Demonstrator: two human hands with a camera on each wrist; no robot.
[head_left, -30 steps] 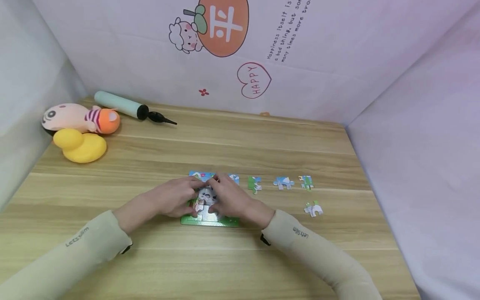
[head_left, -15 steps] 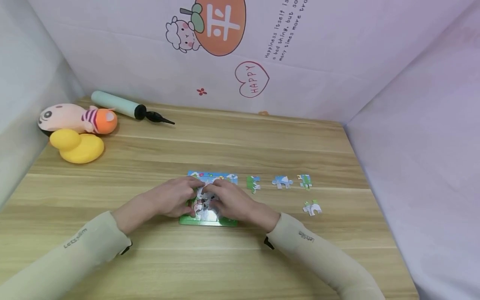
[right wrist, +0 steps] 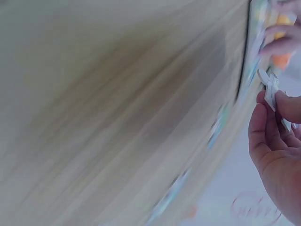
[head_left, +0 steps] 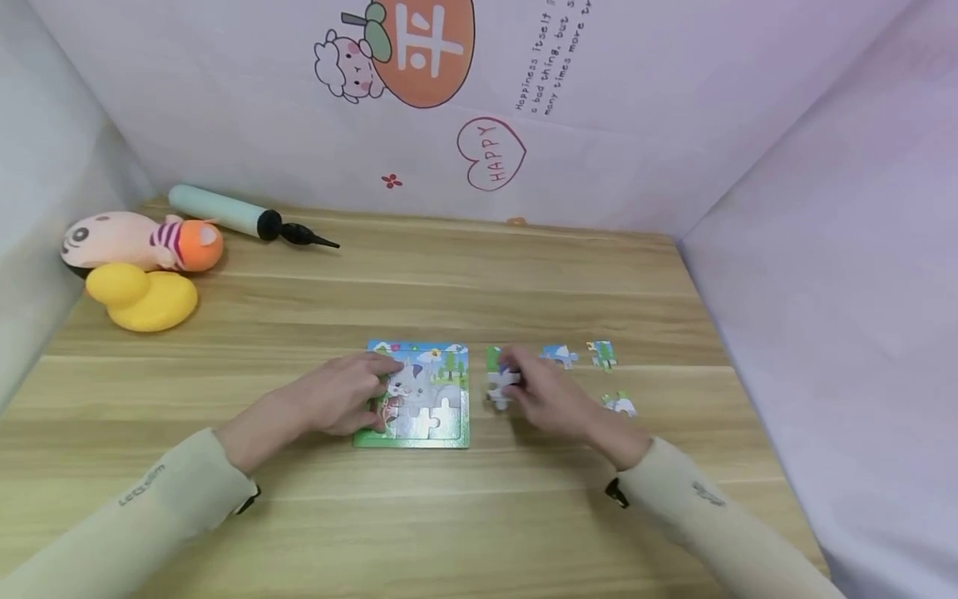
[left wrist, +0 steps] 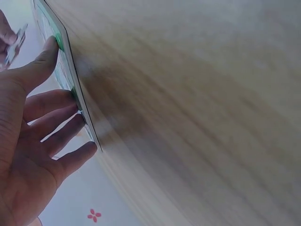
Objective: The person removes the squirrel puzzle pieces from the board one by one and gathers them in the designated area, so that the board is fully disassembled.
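On the table, mid-front: puzzle board (head_left: pixel 416 395) flat, both hands at it or just beside it.
Left fingers (left wrist: pixel 66 127): straight, spread, tips pressed on the board's left edge; nothing gripped.
Left hand (head_left: pixel 346 401): palm down over the board's left half, cream sleeve behind.
Right fingers (right wrist: pixel 277 106): curled, thumb and forefinger pinching a pale piece (head_left: pixel 502 384).
Right hand (head_left: pixel 550 398): just right of the board, apart from it, low over the table (head_left: pixel 479 274).
Piece: held on edge between the fingertips, near the board's right side, clear of the wood.
Board: green-rimmed, cartoon picture partly filled, grey outlined gaps at its lower right.
Loose pieces: green one (head_left: pixel 492 358) just behind the right fingers; blue one (head_left: pixel 558 355) and green-white one (head_left: pixel 602 353) in a row further right; white one (head_left: pixel 620 405) nearer, beside the right wrist.
Far left corner: yellow duck (head_left: pixel 140 297), plush doll (head_left: pixel 135 241) touching it from behind, pump (head_left: pixel 243 218) lying near the wall.
Walls: white sheeting, orange print and a "HAPPY" heart (head_left: pixel 490 155) on the back one.
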